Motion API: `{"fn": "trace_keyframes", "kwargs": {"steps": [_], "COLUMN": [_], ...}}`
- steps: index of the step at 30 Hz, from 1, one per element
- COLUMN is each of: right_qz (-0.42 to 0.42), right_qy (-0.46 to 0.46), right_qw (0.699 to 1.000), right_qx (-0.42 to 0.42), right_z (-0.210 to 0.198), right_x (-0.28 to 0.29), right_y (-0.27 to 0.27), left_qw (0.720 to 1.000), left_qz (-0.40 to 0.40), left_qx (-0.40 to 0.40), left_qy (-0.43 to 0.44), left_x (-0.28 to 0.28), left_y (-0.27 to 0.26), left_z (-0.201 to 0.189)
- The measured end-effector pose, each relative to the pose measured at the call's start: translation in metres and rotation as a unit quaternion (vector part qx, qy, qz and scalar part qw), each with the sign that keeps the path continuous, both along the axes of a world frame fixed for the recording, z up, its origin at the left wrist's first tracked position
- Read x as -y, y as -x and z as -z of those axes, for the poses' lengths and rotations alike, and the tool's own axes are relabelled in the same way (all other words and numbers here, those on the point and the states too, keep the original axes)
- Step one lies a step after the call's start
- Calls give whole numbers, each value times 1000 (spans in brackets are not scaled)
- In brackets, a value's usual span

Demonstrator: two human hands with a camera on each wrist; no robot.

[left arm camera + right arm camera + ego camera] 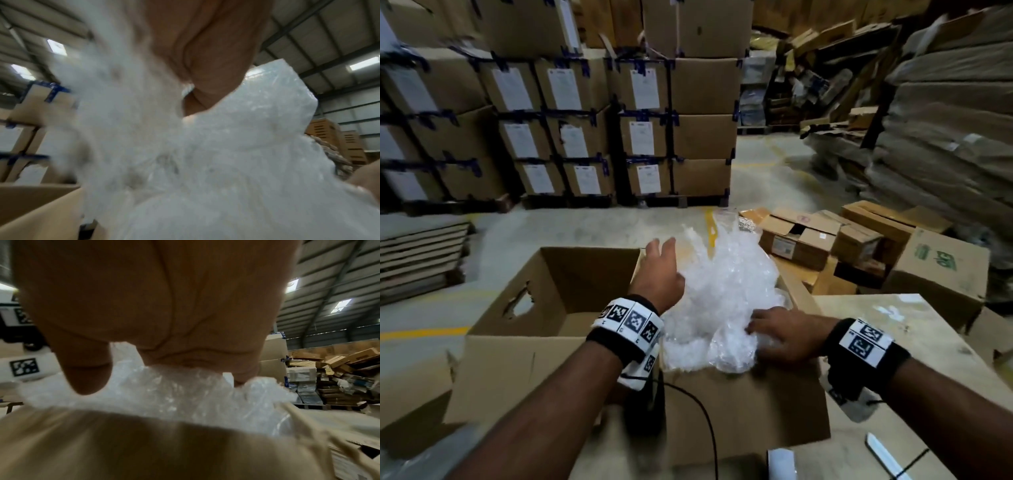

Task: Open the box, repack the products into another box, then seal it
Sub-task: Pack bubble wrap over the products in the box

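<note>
Left hand: left hand [659,274] lies on the upper left side of the bubble wrap [726,294], fingers extended and spread toward the far edge; in the left wrist view the palm [197,48] presses into the wrap, no curl visible. Released, flat contact.
Right hand: right hand [784,337] rests on the lower right edge of the wrap, fingers straight, pointing left; in the right wrist view the thumb [86,369] lies against the plastic. Released, pressing, not gripping.
Bubble wrap: bulky clear bundle, centre of the head view, piled above the rim of the right box [743,407]; contents under the wrap cannot be told.
Right box: open, near wall facing the camera at lower centre; its near rim sits just under the right hand.
Left box: open box [527,342] at centre left, interior bare where visible, torn handle hole [522,303] in its left wall; its right wall stands just beside the wrap.
Counter: pale counter [914,342] at lower right carries the right box; a white knife-like tool [885,457] lies near the bottom edge.
Open room: concrete floor [585,229] between the boxes and the stacked cartons [571,113] in the upper left; loose small cartons [825,240] crowd the right middle.
</note>
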State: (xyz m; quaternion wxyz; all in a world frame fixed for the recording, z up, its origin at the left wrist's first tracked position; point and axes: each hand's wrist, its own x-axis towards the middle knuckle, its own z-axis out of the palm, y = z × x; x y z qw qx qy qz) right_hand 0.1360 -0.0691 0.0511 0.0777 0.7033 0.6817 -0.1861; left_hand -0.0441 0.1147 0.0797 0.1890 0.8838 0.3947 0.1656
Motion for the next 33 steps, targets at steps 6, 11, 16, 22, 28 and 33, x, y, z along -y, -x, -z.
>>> {"fn": "trace_keyframes", "kwargs": {"steps": [6,11,16,22,28,33], "right_qz": [52,43,20,-14,-57,-47], "right_qy": [-5,-1,8,-117,-105,-129], "right_qw": [996,992,994,993,993,990], "right_qx": [73,120,104,-16,16,41], "right_z": [15,10,9,-13,22,40], "right_x": [-10,-18,-10,27,25,16], "right_y": [12,26,24,13,35,31], "left_qw": [975,960,917,878,889,966], "left_qz": [27,248,256,211,189,144], "left_qx": [98,28,-286,-425,-414,-214], "left_qy": [-195,-127,-108,-66,-50,-23], "left_x": [28,45,47,18,7,1], "left_y": [-14,-27,-43,-67,-73,-74], "left_z": [-41,-45,-29,-9,15,7]}}
